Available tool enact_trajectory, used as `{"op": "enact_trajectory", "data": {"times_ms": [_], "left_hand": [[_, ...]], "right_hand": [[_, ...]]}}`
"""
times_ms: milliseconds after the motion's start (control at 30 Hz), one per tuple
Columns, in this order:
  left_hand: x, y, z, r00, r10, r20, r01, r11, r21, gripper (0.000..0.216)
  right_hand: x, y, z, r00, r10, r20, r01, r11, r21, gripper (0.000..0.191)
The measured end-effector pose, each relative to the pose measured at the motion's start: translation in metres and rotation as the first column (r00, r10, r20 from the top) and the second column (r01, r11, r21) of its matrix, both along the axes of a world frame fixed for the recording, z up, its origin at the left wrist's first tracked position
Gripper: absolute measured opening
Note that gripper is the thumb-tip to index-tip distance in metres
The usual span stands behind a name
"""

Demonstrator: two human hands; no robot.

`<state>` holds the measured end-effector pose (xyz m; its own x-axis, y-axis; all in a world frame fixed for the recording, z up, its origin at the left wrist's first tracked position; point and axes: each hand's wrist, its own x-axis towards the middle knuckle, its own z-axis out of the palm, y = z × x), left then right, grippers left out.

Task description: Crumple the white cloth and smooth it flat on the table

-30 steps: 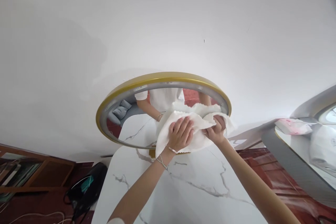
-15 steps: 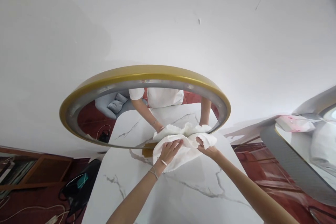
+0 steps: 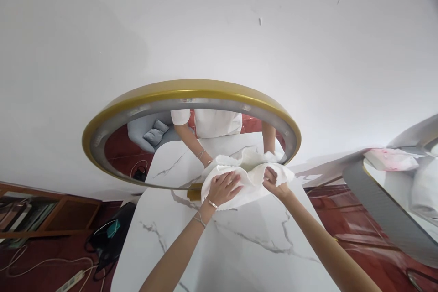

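A thin white cloth (image 3: 252, 177) with a wavy edge lies bunched against the lower right of a round mirror (image 3: 191, 86) with a gold rim and a grey inner band. My left hand (image 3: 223, 189) rests flat on the cloth's left part, fingers spread; a bracelet and a bangle circle that wrist. Farther right, my right hand (image 3: 274, 183) is closed on the cloth, its fingers curled into the fabric. Below both hands is the white marble-patterned table (image 3: 246, 255). Arms, torso and cloth reappear as reflections in the mirror glass.
Behind the mirror rises a white wall (image 3: 212, 27). At right stands another table (image 3: 376, 196) carrying a pink-and-white packet (image 3: 392, 159). To the left are a black bag (image 3: 114, 232), a wooden shelf (image 3: 77, 212) and a power strip (image 3: 71, 281) with cables on the red floor.
My right hand and the cloth have shifted slightly up and to the right, spreading the cloth wider. The left hand's fingers are more spread. The view has tilted a little.
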<state>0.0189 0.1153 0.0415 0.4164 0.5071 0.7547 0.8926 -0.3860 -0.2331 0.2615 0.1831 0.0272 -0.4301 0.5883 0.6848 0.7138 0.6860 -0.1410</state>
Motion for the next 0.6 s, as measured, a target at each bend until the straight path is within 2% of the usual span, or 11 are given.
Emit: {"op": "enact_trajectory", "data": {"times_ms": [67, 133, 233, 300, 400, 500, 600], "left_hand": [[0.000, 0.002, 0.007, 0.999, 0.001, 0.036, -0.001, 1.000, 0.014, 0.039], [-0.001, 0.005, 0.009, 0.998, 0.033, 0.046, -0.035, 0.999, 0.036, 0.035], [-0.002, 0.008, 0.008, 0.995, 0.073, 0.072, -0.080, 0.992, 0.096, 0.031], [-0.001, 0.009, 0.008, 0.990, 0.058, 0.126, -0.076, 0.987, 0.139, 0.031], [0.005, 0.012, 0.016, 0.967, -0.027, 0.254, -0.025, 0.979, 0.201, 0.026], [0.014, 0.015, 0.033, 0.931, -0.108, 0.349, 0.014, 0.965, 0.261, 0.028], [0.022, 0.019, 0.052, 0.921, -0.115, 0.373, -0.009, 0.949, 0.315, 0.028]], "right_hand": [[0.002, 0.002, 0.010, 1.000, -0.024, 0.007, 0.022, 0.979, 0.203, 0.022], [0.000, 0.001, 0.021, 0.997, -0.070, -0.018, 0.071, 0.916, 0.395, 0.014], [-0.007, -0.005, 0.037, 0.993, -0.104, -0.054, 0.117, 0.828, 0.548, 0.011], [-0.013, -0.011, 0.046, 0.992, -0.107, -0.071, 0.128, 0.801, 0.585, 0.015], [-0.018, -0.017, 0.058, 0.981, -0.125, -0.146, 0.188, 0.781, 0.595, 0.019], [-0.020, -0.019, 0.073, 0.971, -0.170, -0.169, 0.238, 0.777, 0.583, 0.026], [-0.024, -0.016, 0.094, 0.962, -0.202, -0.182, 0.272, 0.742, 0.613, 0.028]]}}
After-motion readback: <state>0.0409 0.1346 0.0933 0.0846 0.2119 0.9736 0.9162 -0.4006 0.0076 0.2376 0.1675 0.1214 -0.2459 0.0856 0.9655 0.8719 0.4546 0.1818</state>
